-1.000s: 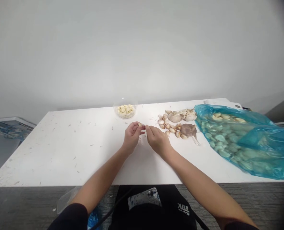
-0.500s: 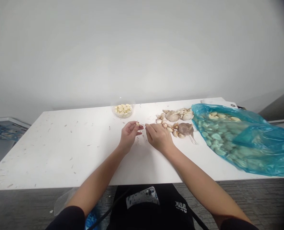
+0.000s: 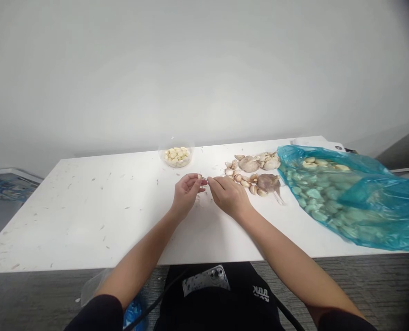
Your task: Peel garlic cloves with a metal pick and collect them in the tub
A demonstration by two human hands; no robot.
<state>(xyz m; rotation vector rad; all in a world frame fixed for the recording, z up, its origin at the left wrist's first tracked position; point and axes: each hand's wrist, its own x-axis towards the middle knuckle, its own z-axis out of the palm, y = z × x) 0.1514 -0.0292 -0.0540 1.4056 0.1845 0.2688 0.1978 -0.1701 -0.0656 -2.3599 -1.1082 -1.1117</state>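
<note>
Over the middle of the white table (image 3: 128,239), my left hand (image 3: 184,195) pinches a small pale garlic clove (image 3: 199,176) between thumb and fingers. My right hand (image 3: 230,196) is closed around a thin metal tool, perhaps a small knife; its slim tip (image 3: 205,179) points left and meets the clove. The tool's handle is hidden in my fist. Just right of my right hand lie loose unpeeled garlic cloves (image 3: 245,183) and whole garlic bulbs (image 3: 267,182). Behind my left hand stands a clear round bowl (image 3: 162,158) holding peeled cloves (image 3: 177,153).
A large blue plastic bag (image 3: 373,197) full of garlic covers the table's right end. Bits of skin (image 3: 103,227) are scattered on the left side. A phone (image 3: 204,279) rests on my lap. A grey wall (image 3: 204,69) rises behind the table.
Both hands stay almost in place. The tool's tip has come closer to the clove, and the gap between my hands is slightly smaller. The view has shifted a little.
</note>
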